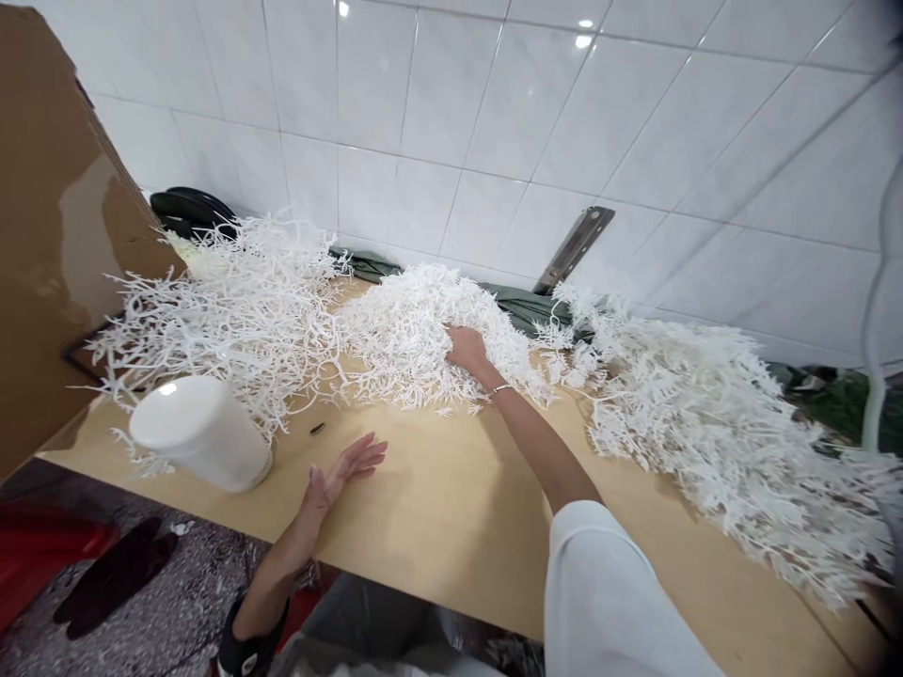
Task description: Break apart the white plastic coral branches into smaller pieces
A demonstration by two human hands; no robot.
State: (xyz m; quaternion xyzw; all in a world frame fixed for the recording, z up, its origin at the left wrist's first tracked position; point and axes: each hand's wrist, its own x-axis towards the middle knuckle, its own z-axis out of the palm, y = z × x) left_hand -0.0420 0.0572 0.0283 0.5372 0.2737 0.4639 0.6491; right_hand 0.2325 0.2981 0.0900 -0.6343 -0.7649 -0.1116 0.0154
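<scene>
My right hand (467, 350) reaches into the middle heap of small white branched pieces (423, 310), which look like plastic plant sprigs. Its fingertips are partly buried there, so whether they grip a piece does not show. Just above the front of the table, my left hand (349, 468) is held with fingers stretched out and nothing in them. A small dark object (317, 429) lies on the tabletop (437, 498) close to that hand. To the left of it stands a white plastic tub (204, 432), tilted in view.
A heap of longer white branched strands (240, 310) lies at the left, another white sprig heap (712, 414) at the right. A cardboard box (63, 207) borders the left. Behind are green cloth (522, 306), a metal bar (575, 249) and a tiled wall (423, 122).
</scene>
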